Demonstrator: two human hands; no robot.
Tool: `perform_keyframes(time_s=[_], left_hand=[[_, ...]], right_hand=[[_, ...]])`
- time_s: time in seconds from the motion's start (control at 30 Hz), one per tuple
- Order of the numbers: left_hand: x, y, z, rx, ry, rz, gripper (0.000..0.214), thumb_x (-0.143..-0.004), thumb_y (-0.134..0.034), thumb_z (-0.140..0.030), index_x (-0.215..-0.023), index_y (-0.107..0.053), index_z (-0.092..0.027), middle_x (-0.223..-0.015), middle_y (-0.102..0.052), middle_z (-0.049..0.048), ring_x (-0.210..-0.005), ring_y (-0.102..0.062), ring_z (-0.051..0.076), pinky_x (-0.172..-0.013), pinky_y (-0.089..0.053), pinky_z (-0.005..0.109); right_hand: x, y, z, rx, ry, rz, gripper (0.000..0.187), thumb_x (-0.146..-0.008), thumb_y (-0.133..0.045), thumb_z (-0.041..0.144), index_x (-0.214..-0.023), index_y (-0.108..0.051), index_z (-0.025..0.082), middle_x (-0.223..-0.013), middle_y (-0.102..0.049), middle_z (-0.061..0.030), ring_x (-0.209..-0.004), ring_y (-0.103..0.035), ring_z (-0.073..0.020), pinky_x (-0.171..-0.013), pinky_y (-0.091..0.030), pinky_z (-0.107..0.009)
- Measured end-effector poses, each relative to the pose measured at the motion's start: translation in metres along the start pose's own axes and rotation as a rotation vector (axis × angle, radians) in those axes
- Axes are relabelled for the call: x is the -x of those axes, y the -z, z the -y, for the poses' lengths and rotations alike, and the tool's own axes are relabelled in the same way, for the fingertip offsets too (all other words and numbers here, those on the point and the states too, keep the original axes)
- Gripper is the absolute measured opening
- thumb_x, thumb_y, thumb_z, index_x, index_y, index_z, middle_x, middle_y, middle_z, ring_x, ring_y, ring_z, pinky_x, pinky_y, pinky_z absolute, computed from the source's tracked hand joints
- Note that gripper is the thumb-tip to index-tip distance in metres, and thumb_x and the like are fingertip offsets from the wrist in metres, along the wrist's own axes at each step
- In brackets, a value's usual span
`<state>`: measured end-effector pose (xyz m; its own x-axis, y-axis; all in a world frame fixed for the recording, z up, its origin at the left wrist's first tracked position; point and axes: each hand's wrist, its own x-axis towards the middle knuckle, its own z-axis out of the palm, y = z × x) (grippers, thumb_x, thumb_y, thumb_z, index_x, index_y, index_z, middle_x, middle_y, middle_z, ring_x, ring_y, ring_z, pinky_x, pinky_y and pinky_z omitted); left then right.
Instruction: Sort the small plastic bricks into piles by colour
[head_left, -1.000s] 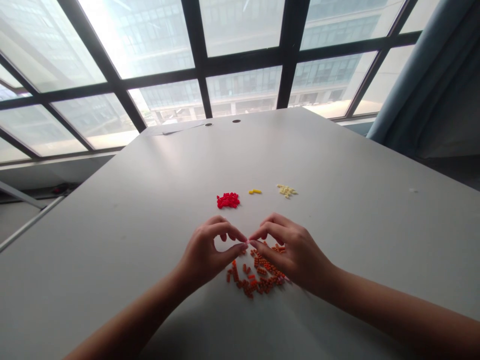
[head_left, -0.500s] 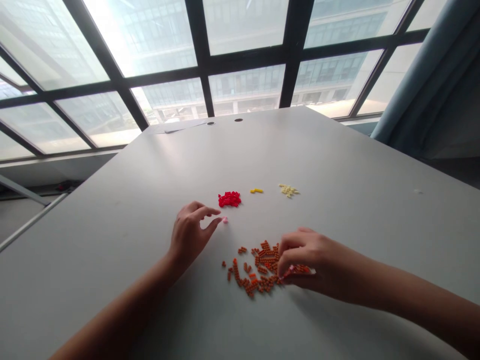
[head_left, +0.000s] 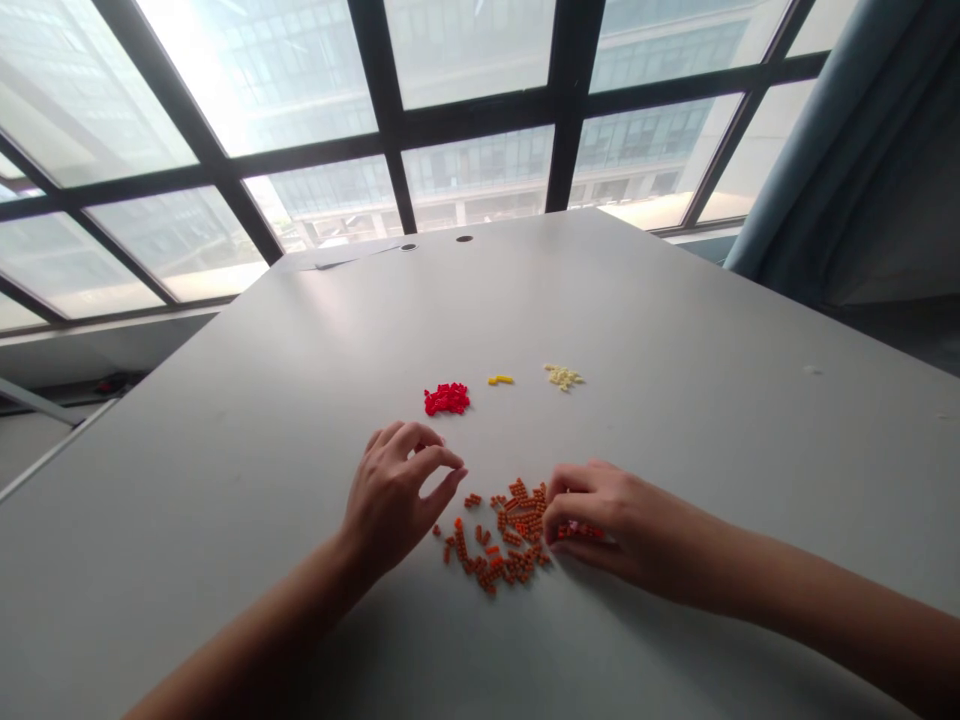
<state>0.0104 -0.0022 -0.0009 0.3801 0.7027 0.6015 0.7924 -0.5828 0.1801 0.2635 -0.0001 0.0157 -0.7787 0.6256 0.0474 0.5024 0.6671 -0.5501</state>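
My left hand (head_left: 405,490) hovers left of a loose pile of small brown toy bricks (head_left: 525,520). Its thumb and index fingertips meet in a pinch, and whatever may lie between them is too small to see. At the pile's right side, my right hand (head_left: 611,520) rests low, fingers curled and tips down among the bricks; what they grip is hidden. A few orange bricks (head_left: 493,551) are mixed into the pile. Under my right palm, some orange and pink pieces (head_left: 574,527) partly show.
Beyond my hands lie a heap of red bricks (head_left: 447,399), a yellow piece (head_left: 501,380) and a cluster of pale yellow bricks (head_left: 562,377). They sit on a white table (head_left: 480,310) before large windows. A blue curtain (head_left: 810,170) hangs at the right.
My left hand has moved right and towards the brown pile, its thumb and index finger closing together. The pink piece beside it no longer shows. My right hand stays at the pile.
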Motion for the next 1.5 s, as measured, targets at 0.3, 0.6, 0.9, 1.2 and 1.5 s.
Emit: perform_keyframes(time_s=[0.3,0.6,0.9,1.2,1.5], left_hand=[[0.0,0.0,-0.003,-0.041,-0.056,-0.007,0.009,-0.084,-0.061,-0.023,-0.077,-0.067,-0.021,-0.081,-0.062,0.0029,-0.075,-0.054,0.016,-0.072,-0.042,0.032],[0.001,0.0,-0.001,-0.049,-0.068,-0.003,0.008,-0.084,-0.061,-0.023,-0.078,-0.066,-0.021,-0.082,-0.062,0.003,-0.075,-0.054,0.017,-0.072,-0.041,0.033],[0.001,-0.001,-0.001,-0.062,-0.06,0.014,0.009,-0.084,-0.06,-0.023,-0.078,-0.067,-0.022,-0.082,-0.062,0.0032,-0.076,-0.054,0.017,-0.073,-0.042,0.033],[0.001,0.001,-0.001,-0.076,-0.066,0.017,0.009,-0.084,-0.06,-0.024,-0.078,-0.066,-0.022,-0.082,-0.063,0.0029,-0.075,-0.053,0.017,-0.073,-0.041,0.032],[0.001,0.0,0.001,-0.074,-0.061,0.002,0.01,-0.085,-0.06,-0.023,-0.078,-0.067,-0.021,-0.08,-0.063,0.0031,-0.074,-0.053,0.017,-0.071,-0.041,0.032]], right_hand=[[0.008,0.002,0.008,0.125,0.039,-0.051,0.014,-0.082,-0.05,0.012,-0.071,-0.055,0.018,-0.068,-0.06,-0.0011,-0.06,-0.051,-0.0112,-0.063,-0.037,-0.023],[0.009,-0.008,0.011,0.237,0.065,-0.043,0.014,-0.081,-0.049,0.01,-0.074,-0.057,0.019,-0.072,-0.064,-0.0011,-0.061,-0.054,-0.0115,-0.068,-0.036,-0.026],[0.012,-0.004,0.012,0.09,-0.03,-0.011,0.017,-0.077,-0.052,0.007,-0.083,-0.062,0.019,-0.081,-0.066,-0.0022,-0.071,-0.058,-0.0137,-0.067,-0.041,-0.023],[0.011,-0.005,0.012,0.085,-0.048,0.023,0.021,-0.074,-0.053,0.002,-0.085,-0.061,0.019,-0.084,-0.067,-0.0027,-0.074,-0.059,-0.0149,-0.069,-0.042,-0.025],[0.009,-0.004,0.011,0.151,-0.031,0.078,0.015,-0.088,-0.047,0.012,-0.082,-0.059,0.019,-0.082,-0.065,-0.0035,-0.072,-0.059,-0.0157,-0.07,-0.041,-0.028]])
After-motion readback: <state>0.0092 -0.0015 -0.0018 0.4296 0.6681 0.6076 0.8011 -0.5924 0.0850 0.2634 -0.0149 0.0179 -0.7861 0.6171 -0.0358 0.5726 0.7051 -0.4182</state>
